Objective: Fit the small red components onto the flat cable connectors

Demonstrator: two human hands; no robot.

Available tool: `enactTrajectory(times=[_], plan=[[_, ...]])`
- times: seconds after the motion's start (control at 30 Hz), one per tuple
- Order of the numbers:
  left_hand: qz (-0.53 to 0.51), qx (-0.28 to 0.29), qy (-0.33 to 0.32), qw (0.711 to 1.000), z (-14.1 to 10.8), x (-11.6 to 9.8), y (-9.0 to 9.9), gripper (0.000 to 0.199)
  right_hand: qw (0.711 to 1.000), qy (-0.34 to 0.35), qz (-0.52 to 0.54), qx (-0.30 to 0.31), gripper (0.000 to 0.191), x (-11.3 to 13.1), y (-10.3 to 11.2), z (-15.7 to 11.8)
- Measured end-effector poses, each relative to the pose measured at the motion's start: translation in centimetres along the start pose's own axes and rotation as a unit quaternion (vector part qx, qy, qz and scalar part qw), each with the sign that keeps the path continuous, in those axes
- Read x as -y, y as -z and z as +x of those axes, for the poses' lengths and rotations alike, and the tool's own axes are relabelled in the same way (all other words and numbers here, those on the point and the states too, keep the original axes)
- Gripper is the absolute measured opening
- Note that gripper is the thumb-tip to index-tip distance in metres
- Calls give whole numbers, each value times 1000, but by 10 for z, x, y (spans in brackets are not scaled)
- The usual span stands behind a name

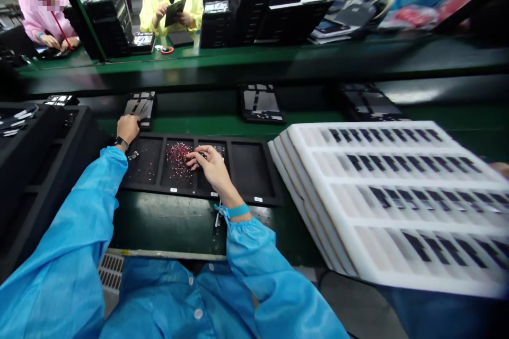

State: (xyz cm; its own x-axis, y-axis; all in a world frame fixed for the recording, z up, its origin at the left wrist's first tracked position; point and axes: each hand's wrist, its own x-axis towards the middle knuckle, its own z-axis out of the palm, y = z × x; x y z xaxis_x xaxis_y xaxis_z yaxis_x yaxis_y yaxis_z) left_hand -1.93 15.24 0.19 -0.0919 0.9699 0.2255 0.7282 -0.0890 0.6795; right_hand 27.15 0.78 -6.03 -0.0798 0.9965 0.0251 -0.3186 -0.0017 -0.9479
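Tiny red parts (177, 160), too small to identify

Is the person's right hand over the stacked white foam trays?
No, the right hand is over the black compartment tray, beside the small red parts, apart from the white foam trays.

Stacked foam trays (318, 180) block the right hand (212, 167) rightward.
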Motion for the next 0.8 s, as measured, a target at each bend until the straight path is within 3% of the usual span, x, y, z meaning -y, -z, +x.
enactTrajectory(times=[0.13, 0.23, 0.3, 0.4, 0.47, 0.53, 0.63, 0.8], plan=[[61, -16, 35, 997, -2, 2, 7, 17, 1000, -13, 5, 23, 42, 6, 1, -3], [69, -55, 14, 996, -20, -11, 20, 23, 999, -15, -2, 42, 40, 10, -1, -6], [28, -53, -28, 998, -56, -28, 27, 26, 999, -6, -5, 38, 39, 12, -2, -7], [-18, 36, -88, 995, -138, -57, 26, 25, 999, 31, -1, -7, 38, 20, 3, -7], [-24, 80, -124, 989, -192, -72, 14, 21, 996, 65, 1, -56, 37, 27, 11, -5], [-37, 160, -169, 972, -226, -84, -7, 15, 988, 102, 4, -114, 32, 35, 25, -1], [-11, 198, -181, 963, -224, -105, -50, 14, 967, 142, 20, -212, 24, 41, 51, 5], [131, 221, -153, 954, -156, -156, -123, 35, 935, 118, 53, -331, 16, 39, 83, 11]])
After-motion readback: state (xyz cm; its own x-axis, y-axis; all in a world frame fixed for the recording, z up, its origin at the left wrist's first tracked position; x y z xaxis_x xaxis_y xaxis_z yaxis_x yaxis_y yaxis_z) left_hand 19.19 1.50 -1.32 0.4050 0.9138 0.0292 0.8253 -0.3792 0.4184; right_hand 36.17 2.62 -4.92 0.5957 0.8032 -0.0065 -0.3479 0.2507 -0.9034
